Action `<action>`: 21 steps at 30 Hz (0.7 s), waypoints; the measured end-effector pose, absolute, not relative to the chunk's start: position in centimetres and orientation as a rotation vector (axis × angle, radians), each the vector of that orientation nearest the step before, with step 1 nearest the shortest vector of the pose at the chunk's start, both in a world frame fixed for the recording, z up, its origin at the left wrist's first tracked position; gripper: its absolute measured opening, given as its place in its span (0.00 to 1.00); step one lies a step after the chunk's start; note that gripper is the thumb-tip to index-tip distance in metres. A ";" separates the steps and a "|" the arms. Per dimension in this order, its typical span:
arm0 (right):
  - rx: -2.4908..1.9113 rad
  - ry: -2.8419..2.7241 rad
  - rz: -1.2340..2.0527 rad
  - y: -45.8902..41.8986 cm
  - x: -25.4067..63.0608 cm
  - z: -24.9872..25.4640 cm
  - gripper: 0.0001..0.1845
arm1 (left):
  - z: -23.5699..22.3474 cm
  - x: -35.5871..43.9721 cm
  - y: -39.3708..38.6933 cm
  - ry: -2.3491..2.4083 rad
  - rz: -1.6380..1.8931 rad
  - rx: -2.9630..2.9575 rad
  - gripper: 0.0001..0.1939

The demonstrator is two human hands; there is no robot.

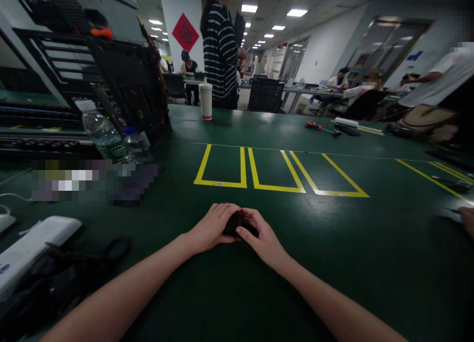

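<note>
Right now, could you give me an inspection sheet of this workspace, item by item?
Surface: green tabletop, marked with yellow tape.
Things held: black object, mostly covered by fingers.
Clutter: larger bottle, smaller bottle, white cup, red-handled screwdriver.
Hands: left hand and right hand both on the black object.
Cables: white cord at left; black tangle, possibly cables.
Surroundings: person in striped top standing beyond the table; another person's hand at the right edge.

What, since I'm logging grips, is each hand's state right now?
Left hand: closed on a small black object.
Right hand: closed on the same object's other side.
</note>
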State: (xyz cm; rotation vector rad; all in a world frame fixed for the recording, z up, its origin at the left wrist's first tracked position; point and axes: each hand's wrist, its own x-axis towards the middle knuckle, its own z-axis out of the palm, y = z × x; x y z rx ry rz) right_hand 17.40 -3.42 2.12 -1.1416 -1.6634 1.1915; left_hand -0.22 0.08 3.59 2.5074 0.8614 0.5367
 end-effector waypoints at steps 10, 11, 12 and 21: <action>-1.042 -1.683 1.191 -3.4 17.6 2.1 0.09 | 2.5 -0.2 0.3 0.871 0.598 2.542 0.31; -1.044 -1.675 1.191 -3.4 17.6 2.0 0.09 | 2.5 -0.2 0.3 0.874 0.598 2.542 0.31; -1.050 -1.668 1.195 -3.4 17.5 2.0 0.09 | 2.5 -0.2 0.3 0.878 0.597 2.543 0.31; -1.143 -1.660 1.221 -3.4 17.5 2.3 0.14 | 2.3 -0.2 0.4 0.864 0.594 2.537 0.31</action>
